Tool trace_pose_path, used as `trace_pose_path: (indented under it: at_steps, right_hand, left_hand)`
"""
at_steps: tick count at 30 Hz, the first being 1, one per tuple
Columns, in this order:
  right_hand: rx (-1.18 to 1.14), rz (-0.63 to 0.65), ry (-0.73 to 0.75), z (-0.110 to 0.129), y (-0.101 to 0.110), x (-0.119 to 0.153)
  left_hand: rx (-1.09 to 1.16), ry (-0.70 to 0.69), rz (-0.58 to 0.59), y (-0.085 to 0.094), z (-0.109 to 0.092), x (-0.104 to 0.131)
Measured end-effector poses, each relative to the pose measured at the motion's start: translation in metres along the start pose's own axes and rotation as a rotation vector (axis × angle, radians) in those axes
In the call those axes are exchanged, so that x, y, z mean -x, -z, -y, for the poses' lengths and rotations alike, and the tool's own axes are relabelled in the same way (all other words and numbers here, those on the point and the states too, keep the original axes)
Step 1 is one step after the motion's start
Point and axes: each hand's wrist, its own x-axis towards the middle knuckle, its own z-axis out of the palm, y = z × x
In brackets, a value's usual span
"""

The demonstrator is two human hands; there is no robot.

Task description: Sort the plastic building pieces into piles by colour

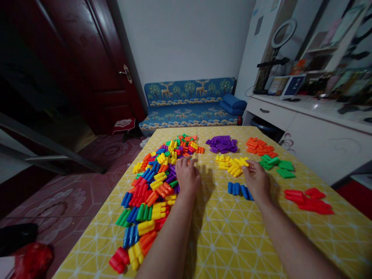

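A large mixed heap of plastic building blocks (140, 193) in red, blue, green, yellow, orange and purple covers the left side of the table. My left hand (188, 176) is at the heap's right edge, fingers apart and bent a little downward; nothing shows in it. At the right end of the yellow block pile (229, 166), my right hand (257, 179) pinches a yellow block (243, 161) between thumb and fingers. Just below that pile lie a few blue blocks (236, 188), partly behind my right hand. Green blocks (269, 161) lie right beyond it.
Purple blocks (222, 144) and orange blocks (259, 146) form piles at the far side. Red blocks (308, 201) lie at the right. A patterned yellow cloth (232, 240) covers the table. Behind stand a blue sofa (188, 110) and a white dresser (314, 131).
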Motion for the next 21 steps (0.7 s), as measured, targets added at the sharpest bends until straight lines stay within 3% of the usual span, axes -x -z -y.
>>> trace_pose_path:
  at_steps: [2, 5, 9, 11, 13, 16, 18, 21]
  right_hand:
    - [0.091, 0.061, 0.002, -0.013, 0.0, 0.001]
    - [0.223, 0.042, 0.063, -0.014, 0.001, 0.005]
    - [0.133, -0.113, 0.212, 0.01, 0.005, 0.012]
    - [0.013, -0.115, 0.307, 0.028, 0.006, 0.02]
    - [-0.099, -0.034, 0.394, 0.048, 0.005, 0.032]
    - [-0.174, 0.153, 0.473, 0.071, -0.001, 0.05]
    - [-0.175, 0.254, 0.508, 0.078, -0.006, 0.057]
    - [-0.18, 0.33, 0.532, 0.079, -0.012, 0.061]
  left_hand:
    - [-0.195, 0.105, -0.043, 0.0, 0.001, 0.001]
    - [-0.251, 0.193, 0.034, -0.003, 0.006, 0.002]
    - [-0.027, 0.172, 0.07, -0.008, 0.013, 0.0]
    - [0.19, 0.118, 0.039, -0.01, 0.011, -0.001]
    - [0.425, 0.066, 0.05, -0.012, 0.007, -0.002]
    - [0.69, 0.075, 0.235, -0.014, -0.001, 0.002]
    - [0.787, 0.109, 0.357, -0.015, -0.004, 0.005]
    - [0.861, 0.148, 0.411, -0.014, -0.004, 0.008]
